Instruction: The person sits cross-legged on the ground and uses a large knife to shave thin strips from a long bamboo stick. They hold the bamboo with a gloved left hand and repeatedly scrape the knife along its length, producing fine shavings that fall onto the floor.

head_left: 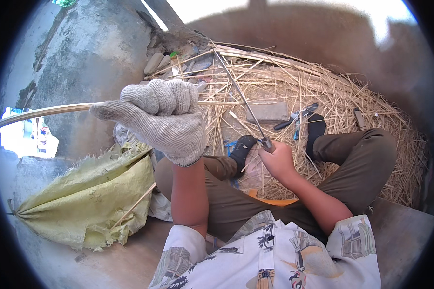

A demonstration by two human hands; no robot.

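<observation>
My left hand (159,120), in a grey knitted glove, is raised left of the middle. Its fingers are closed around a long pale strip, apparently bamboo (53,111), which bends away to the left. A thin length of it also shows past the glove's right side. My bare right hand (279,163) is low, between my bent legs, wrapped around the handle of a long knife (241,94). The narrow blade points up and away, slightly leftward, apart from my left hand. Most of the handle is hidden by my fingers.
Pale shavings and strips (381,159) cover the floor ahead and right. A greyish brick (267,112) lies near my feet, beside a dark-handled tool (298,117). A yellow-green woven sack (91,192) lies left. Rough walls (96,53) stand around.
</observation>
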